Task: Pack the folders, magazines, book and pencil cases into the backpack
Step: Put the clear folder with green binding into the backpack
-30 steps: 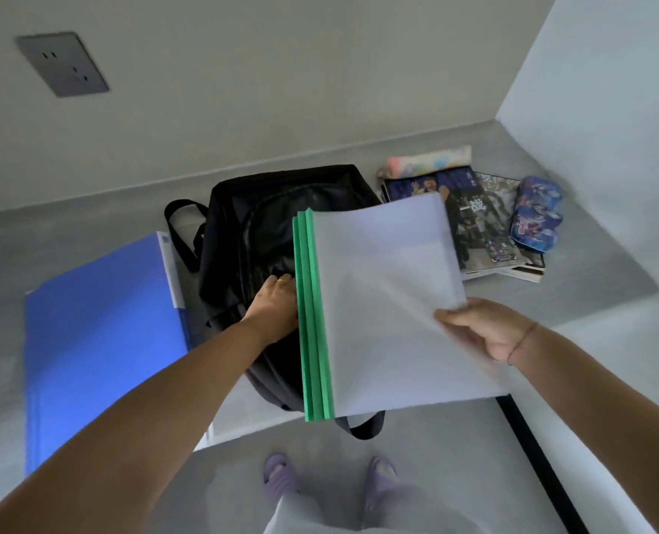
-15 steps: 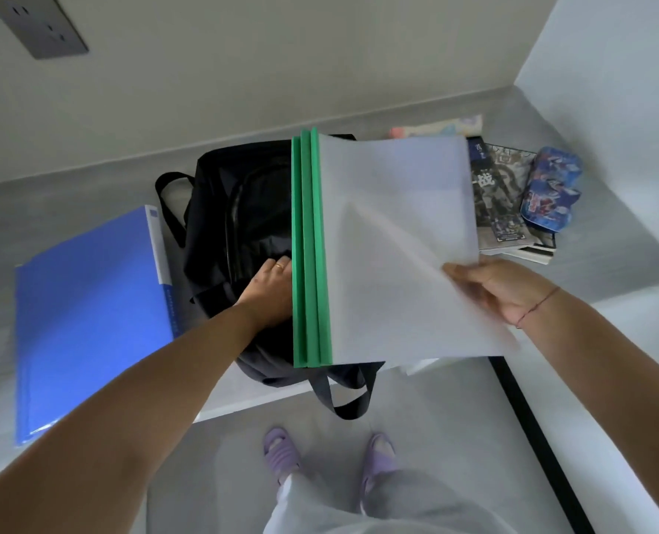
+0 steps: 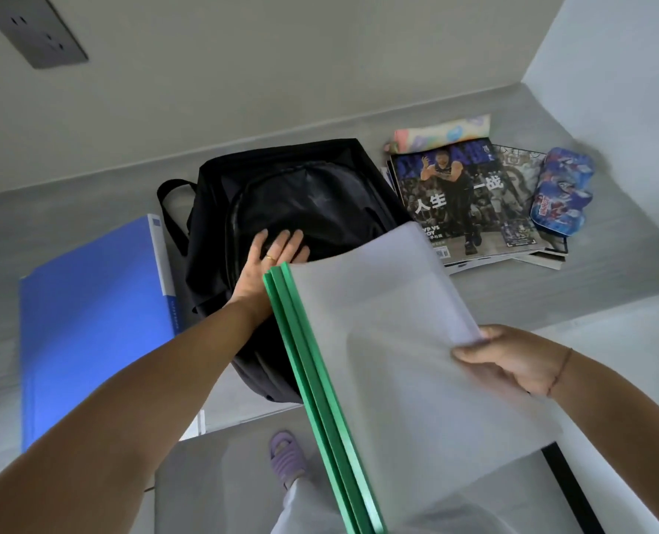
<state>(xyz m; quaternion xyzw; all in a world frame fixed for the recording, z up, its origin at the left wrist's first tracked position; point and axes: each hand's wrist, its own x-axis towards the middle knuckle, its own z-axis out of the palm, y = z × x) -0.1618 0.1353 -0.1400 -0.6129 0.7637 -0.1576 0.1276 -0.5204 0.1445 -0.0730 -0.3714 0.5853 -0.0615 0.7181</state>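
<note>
A black backpack (image 3: pixel 312 194) lies open-side up on the grey counter. My left hand (image 3: pixel 272 260) rests flat on it with fingers spread. My right hand (image 3: pixel 509 360) grips the right edge of a stack of translucent folders with green spines (image 3: pixel 389 341), held tilted in the air in front of the backpack. A blue folder (image 3: pixel 89 317) lies left of the backpack. To its right sit magazines (image 3: pixel 462 202) over a book (image 3: pixel 547 256), a pastel pencil case (image 3: pixel 443 134) behind them and a blue patterned pencil case (image 3: pixel 562 190) at the far right.
The grey counter (image 3: pixel 605 264) ends at a wall behind and a white wall on the right. A wall socket (image 3: pixel 35 30) is at the upper left. My feet in purple slippers (image 3: pixel 287 456) stand on the floor below the counter edge.
The folder stack has dropped toward me and tilted, uncovering the magazines. My left hand moved up onto the backpack and spread its fingers.
</note>
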